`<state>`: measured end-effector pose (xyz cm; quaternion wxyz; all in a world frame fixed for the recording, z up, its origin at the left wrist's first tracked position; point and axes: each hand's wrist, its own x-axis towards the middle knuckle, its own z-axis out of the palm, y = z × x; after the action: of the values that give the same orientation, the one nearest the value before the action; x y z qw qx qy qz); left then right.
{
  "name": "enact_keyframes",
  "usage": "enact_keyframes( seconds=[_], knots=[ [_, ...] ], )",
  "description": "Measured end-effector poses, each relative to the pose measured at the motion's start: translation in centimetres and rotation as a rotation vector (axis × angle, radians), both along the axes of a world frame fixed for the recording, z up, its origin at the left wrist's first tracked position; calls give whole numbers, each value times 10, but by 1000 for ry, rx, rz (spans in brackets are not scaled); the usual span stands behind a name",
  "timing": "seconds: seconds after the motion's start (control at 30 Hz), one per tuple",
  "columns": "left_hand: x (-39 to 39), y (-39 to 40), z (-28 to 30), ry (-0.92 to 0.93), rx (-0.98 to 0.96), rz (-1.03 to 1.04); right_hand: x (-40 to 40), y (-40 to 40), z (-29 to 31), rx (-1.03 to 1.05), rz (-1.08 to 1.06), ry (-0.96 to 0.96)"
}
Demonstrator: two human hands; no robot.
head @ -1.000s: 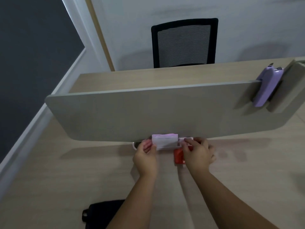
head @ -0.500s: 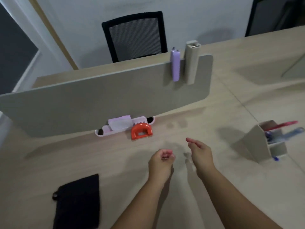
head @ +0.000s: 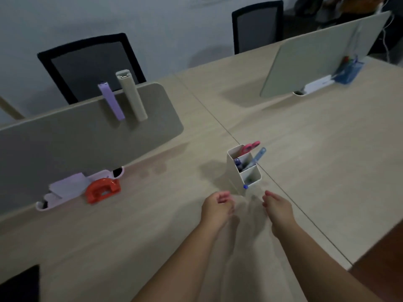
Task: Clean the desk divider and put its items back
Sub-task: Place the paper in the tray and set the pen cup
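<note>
Pale wooden desk [head: 152,247] carries the grey divider [head: 76,144] at left; both hands, left hand [head: 217,207] and right hand [head: 277,207], hover empty with fingers loosely curled just before the white pen holder [head: 237,171]; orange tape dispenser [head: 102,189] sits at the divider's foot

There is one view only, from a wide-angle camera worn on the person's head, so no second view shares any of the scene. It looks forward and down across a pale wooden desk [head: 294,153], with lines bent by the lens toward the edges. A white pen holder [head: 243,171] stands just right of the picture's middle and fairly near the camera. Nearer than the pen holder, both forearms reach in from the bottom edge. Left of the pen holder and farther back stands the grey desk divider [head: 72,140]; beyond it, black chairs [head: 87,64] and a wall fill the top.
</note>
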<state>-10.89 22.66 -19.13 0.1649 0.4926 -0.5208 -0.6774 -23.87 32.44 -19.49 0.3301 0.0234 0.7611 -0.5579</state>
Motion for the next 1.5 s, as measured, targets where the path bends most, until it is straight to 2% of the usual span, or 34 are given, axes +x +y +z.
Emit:
enact_keyframes(
  seconds=[0.13,0.23,0.33,0.43,0.8,1.13,1.5],
  knots=[
    [-35,-3,5,20,1,31,-29,-13,15,-50,117,77],
    [-51,-11,10,-31,-54,23,-33,-26,21,-45,273,156],
    [-53,-22,15,-93,-117,72,-25,-37,25,-45,300,237],
    [-36,-39,16,-149,-182,150,-8,-53,23,-48,339,266],
    [95,-111,11,-236,-321,416,103,-161,14,-114,560,178],
    [176,-186,-8,-283,-456,391,179,-241,14,-139,643,190],
    [189,-221,-22,-216,-498,332,188,-273,1,-200,591,154]
  ],
)
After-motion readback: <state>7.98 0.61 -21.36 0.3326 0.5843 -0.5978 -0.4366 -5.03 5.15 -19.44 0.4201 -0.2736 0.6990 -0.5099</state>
